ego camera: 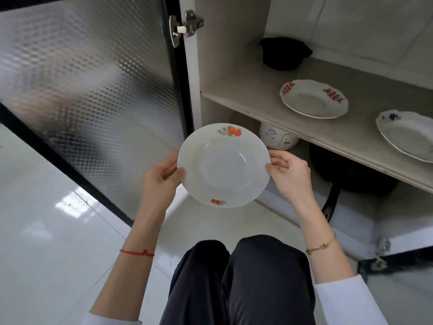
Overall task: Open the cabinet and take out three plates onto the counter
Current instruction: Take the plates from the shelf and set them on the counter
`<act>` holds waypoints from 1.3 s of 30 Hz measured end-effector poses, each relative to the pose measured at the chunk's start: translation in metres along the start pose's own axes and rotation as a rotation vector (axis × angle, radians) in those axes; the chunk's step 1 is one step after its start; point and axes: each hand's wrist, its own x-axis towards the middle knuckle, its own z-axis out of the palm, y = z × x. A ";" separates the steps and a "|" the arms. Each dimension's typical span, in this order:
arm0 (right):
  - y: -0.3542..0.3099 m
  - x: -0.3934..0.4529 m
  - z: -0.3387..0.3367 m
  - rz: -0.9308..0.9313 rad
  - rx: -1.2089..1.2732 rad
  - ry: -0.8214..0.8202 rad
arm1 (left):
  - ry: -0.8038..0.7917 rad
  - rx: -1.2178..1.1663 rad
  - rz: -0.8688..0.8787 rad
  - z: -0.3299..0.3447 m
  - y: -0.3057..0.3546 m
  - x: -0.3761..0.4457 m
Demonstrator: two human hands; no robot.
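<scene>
A white plate with orange fruit prints [223,165] is held in the air in front of the open cabinet, level, by both hands. My left hand [161,177] grips its left rim and my right hand [289,174] grips its right rim. On the cabinet shelf [248,95] lie two more plates: one with red patterns [314,99] and, farther right, one with a blue flower [407,134], partly cut off by the frame edge. The cabinet door [93,73], with a textured metallic face, stands swung open to the left.
A black pot [284,52] sits at the back of the shelf. Below the shelf are a white rice cooker [277,137] and a black frying pan [351,174] with its handle pointing outward. My knees in dark trousers [236,277] are over a glossy white tiled floor [46,231].
</scene>
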 end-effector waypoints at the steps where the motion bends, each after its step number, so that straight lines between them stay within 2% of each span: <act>1: 0.001 0.001 0.001 0.006 0.006 -0.004 | 0.004 0.005 -0.005 0.001 -0.001 0.001; 7: -0.005 0.013 0.007 0.045 0.036 -0.028 | 0.037 0.028 -0.075 0.000 0.006 0.008; 12: -0.053 0.012 0.002 0.090 0.027 -0.056 | 0.102 0.072 -0.161 -0.007 0.053 0.003; 25: -0.262 -0.008 -0.081 0.213 -0.021 -0.136 | 0.157 0.120 -0.264 -0.024 0.294 -0.025; 32: -0.378 -0.015 -0.137 0.193 -0.043 -0.106 | 0.122 0.097 -0.267 -0.027 0.421 -0.034; 39: -0.441 -0.002 -0.180 0.212 -0.005 -0.062 | 0.075 0.047 -0.239 -0.008 0.501 -0.023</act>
